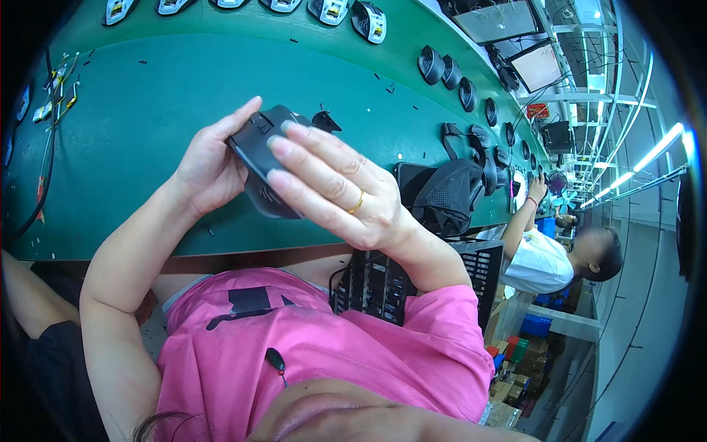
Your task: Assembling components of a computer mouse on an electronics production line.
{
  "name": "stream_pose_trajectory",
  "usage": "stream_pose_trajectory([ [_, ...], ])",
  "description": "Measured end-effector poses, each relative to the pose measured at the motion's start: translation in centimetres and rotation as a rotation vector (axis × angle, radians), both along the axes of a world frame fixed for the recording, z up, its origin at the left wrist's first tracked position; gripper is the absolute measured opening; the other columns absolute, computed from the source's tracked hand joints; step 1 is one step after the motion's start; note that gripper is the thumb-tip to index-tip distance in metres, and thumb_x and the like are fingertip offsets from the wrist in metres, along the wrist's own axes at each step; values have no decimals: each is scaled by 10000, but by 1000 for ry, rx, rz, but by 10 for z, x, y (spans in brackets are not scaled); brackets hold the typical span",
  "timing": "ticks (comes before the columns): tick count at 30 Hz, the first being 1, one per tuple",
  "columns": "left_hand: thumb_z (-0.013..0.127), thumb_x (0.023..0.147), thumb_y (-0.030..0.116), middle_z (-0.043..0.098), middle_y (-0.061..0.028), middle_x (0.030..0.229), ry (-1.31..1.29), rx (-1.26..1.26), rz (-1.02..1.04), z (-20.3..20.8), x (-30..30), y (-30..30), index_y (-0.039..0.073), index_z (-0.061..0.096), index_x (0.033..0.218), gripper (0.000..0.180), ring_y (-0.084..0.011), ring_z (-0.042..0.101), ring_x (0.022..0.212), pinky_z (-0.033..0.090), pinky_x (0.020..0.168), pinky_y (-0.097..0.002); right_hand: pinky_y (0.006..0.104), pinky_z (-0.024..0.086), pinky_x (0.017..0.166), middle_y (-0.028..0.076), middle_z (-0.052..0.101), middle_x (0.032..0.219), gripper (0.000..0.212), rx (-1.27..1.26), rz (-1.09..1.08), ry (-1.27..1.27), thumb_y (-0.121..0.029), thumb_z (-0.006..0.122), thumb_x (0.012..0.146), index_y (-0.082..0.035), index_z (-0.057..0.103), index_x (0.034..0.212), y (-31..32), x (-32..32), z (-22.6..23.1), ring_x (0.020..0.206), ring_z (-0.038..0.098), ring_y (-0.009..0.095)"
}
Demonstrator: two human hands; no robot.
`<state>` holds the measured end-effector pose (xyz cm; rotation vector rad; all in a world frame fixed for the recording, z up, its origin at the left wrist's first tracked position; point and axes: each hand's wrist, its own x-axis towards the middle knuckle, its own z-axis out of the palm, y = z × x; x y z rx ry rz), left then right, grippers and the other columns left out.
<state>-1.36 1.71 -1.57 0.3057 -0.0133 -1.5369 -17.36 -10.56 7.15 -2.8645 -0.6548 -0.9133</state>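
Over the near part of the green bench, a black computer mouse [254, 147] is held up at a tilt. My left hand [211, 160] grips it from the left side, thumb along the upper edge and the other fingers hidden behind. My right hand [346, 186], with a gold ring on one finger, lies across the mouse's right side. Its fingers are stretched out, their tips touching the casing; the thumb is out of sight. Just beyond the mouse, a small black plastic piece [325, 121] rests on the bench, partly hidden by the right fingers.
Partly assembled mice [329, 10] line the bench's far edge, and black mouse shells [431, 65] run along the right. A black mesh bag [446, 195] sits beside my right forearm, above a black crate [479, 272]. Cables [50, 147] hang at left. A co-worker [541, 258] sits farther right.
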Motion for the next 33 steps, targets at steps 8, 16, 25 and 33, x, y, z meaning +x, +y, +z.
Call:
stream_pose_trajectory([
  [8,296,1001,628,593,-212,1265,-398,4,-124,24,-5,1,1,483,1336,736,-347,640,1091,568,894,-414,393,571,844,211,667,1121,456,351,-186,-62,25,684,709,22,628,1162,-18,5,-7,1008,677,360],
  [16,669,903,79,488,-156,1402,-1707,-123,487,15,-15,6,52,400,1441,602,-246,490,1274,410,1051,-364,375,541,849,167,679,1115,430,689,-252,23,-45,754,789,-20,623,1198,-16,1,-11,990,671,331],
  [25,655,915,168,575,-183,1224,-1751,-333,788,11,-15,1,20,513,1320,454,-295,563,1143,446,986,-365,410,519,855,179,647,1094,478,501,-182,-10,-74,754,773,2,580,1211,-7,6,-17,987,629,354],
  [33,635,916,100,581,-195,1176,-1825,-344,897,9,-22,6,32,517,1314,421,-330,592,1034,494,872,-378,418,516,763,174,636,1019,459,443,-195,-53,-98,740,761,12,570,1173,3,9,-19,900,620,364],
])
